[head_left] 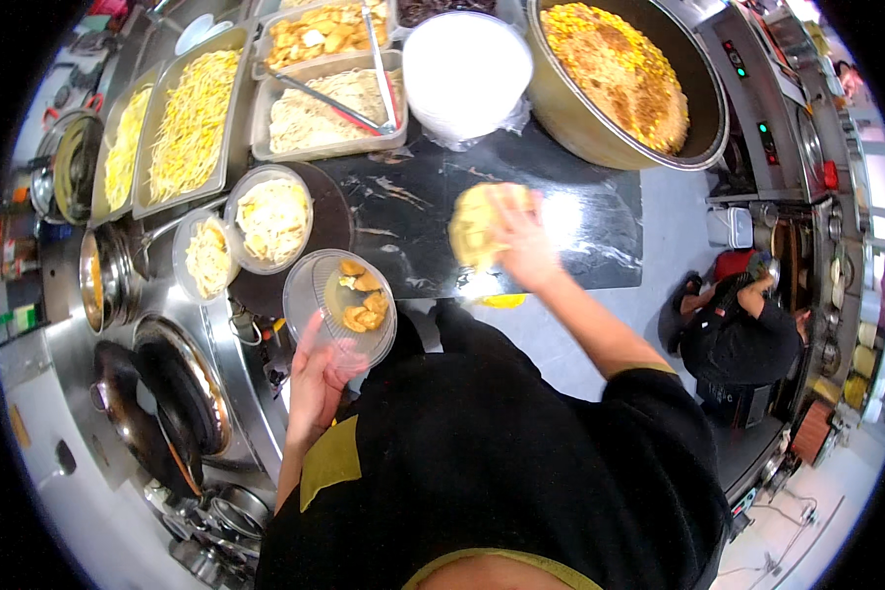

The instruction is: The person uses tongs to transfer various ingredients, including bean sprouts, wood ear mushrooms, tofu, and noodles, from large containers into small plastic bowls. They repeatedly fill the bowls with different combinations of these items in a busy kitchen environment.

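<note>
Two hands busy, one item each. Left hand (317, 379), near left: fingers curled up round the near rim of a clear plastic bowl (336, 295), thumb side against its wall. Bowl is held clear of the counter, tilted slightly, mouth up. Inside it, toward the far right side, a few golden fried pieces (362, 300); rest of the bowl is bare.

Right hand (523, 244), further out and right of the bowl: fingers spread open, palm flat against a pale yellow flat round piece (474, 228), soft and blurred. Piece sits on the hand's left side, over the dark marble counter (403, 221). Can't tell whether fingers pinch it or just press it.

Left of the bowl: two more clear bowls of pale shredded food (273, 218), side by side, just beside the held bowl. Wok and pans (162, 403) on the near-left stove.

Far: row of metal trays (192, 123) with yellow and white shreds, one with metal tongs (379, 69) lying across it. White lidded tub (467, 71) between trays and a large steel pan of yellow rice (615, 74) at far right.

Right edge: another person in dark clothes (742, 329) crouched on the floor, well apart from both hands. Nothing lies between the two hands.
</note>
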The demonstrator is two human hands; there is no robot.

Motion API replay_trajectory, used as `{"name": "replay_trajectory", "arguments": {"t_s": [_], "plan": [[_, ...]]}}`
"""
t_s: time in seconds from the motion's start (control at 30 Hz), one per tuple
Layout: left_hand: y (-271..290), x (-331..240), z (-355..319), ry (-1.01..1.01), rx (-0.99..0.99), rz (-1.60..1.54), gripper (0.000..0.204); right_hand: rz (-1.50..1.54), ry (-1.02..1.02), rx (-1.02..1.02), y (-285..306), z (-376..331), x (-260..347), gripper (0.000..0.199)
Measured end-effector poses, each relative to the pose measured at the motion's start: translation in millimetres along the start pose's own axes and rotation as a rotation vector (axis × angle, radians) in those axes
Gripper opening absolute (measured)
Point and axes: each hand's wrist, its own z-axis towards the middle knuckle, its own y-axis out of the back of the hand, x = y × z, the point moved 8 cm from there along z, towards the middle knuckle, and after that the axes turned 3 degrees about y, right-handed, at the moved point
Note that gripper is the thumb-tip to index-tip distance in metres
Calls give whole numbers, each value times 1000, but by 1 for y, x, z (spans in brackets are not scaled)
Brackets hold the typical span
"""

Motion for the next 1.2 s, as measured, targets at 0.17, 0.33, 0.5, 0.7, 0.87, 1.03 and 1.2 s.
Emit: {"name": "replay_trajectory", "arguments": {"t_s": [0.17,0.33,0.5,0.7,0.87,1.03,1.2], "plan": [[-22,-9,10,-16,35,57,60,-124,-471,-217,-4,-137,-164,47],[-47,-16,25,-54,99,86,62,-197,-413,-286,8,-63,-53,50],[-76,-14,47,-76,114,119,59,410,292,-572,21,14,132,38],[-73,9,71,1,294,9,48,260,47,-287,-1,-60,-22,52],[-67,1,56,32,223,-23,48,-124,-343,141,44,-69,-86,55],[-48,-59,13,-76,239,-47,51,846,96,-446,185,42,43,49],[-11,-127,-5,-266,184,41,63,268,-106,-689,170,221,72,96]]}}
